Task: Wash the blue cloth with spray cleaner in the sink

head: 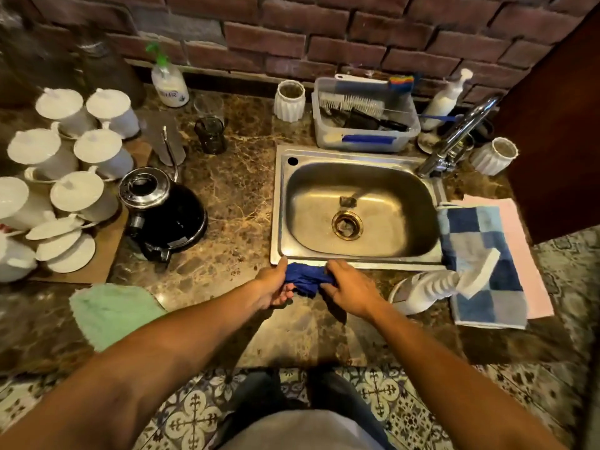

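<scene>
We grip the bunched blue cloth (306,280) with both hands, left hand (276,285) and right hand (349,289), fingers curled round it, just before the sink (282,206); next, probably reaching the spray bottle (428,289)

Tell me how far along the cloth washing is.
Done: nothing clearly; the sink basin looks empty and no water shows at the tap.
In hand: left hand and right hand both grip the bunched blue cloth at the sink's front edge, over the counter.
Left: the spray bottle lies untouched to the right, so spraying, scrubbing and rinsing in the sink seem to remain.
</scene>
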